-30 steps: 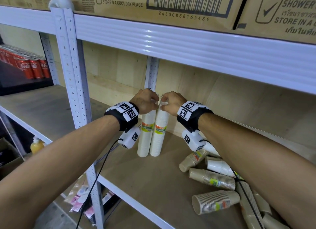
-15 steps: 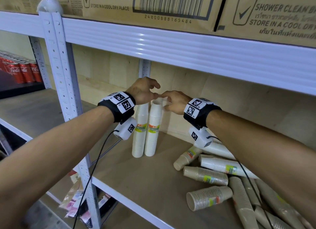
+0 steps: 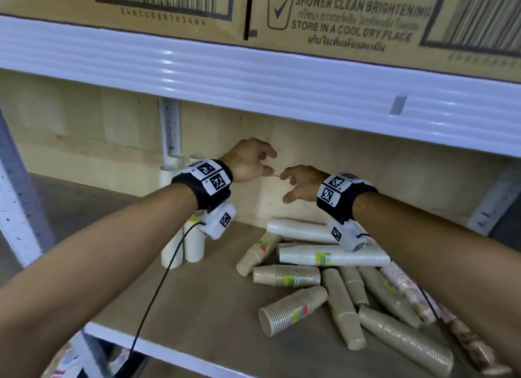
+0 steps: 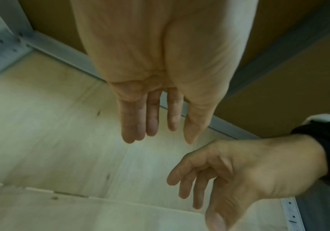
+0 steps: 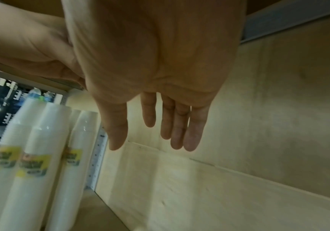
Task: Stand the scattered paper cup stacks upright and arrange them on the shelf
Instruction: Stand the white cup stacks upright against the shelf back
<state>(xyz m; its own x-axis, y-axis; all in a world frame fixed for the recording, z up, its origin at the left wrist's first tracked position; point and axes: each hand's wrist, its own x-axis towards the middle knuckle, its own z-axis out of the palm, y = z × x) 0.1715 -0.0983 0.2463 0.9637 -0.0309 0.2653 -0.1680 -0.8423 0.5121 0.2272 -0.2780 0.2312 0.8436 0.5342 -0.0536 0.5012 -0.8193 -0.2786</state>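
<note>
Nearest the head camera, both forearms fill the lower frame and cover part of the scene: the right forearm hides the far right of the pile, and the left wristband (image 3: 203, 180) and its camera cover the middle of the standing stacks.

On the shelf (image 3: 197, 315) at lower right lies the pile of fallen stacks (image 3: 332, 287). About ten can be counted: two white ones lying across the back, the rest brown and crossing one another. The ones at the right edge are blurred and cut off, so the exact count is unclear.

At centre left the upright white stacks (image 3: 181, 236) stand together against the post. The head view shows at least two bases and several rims behind the wrist; the right wrist view shows three side by side (image 5: 33, 164), with a fourth rim barely visible behind.

Above them, mid-frame, the left hand (image 3: 248, 160) and right hand (image 3: 303, 184) hang in the air near each other, fingertips almost meeting, touching no cups. Both are slack with fingers loosely bent and hold nothing, palms down. The wrist views show each hand's fingers (image 4: 150, 115) (image 5: 178, 125) extended and apart.

At the top, two cardboard boxes (image 3: 352, 19) sit on the upper shelf.
</note>
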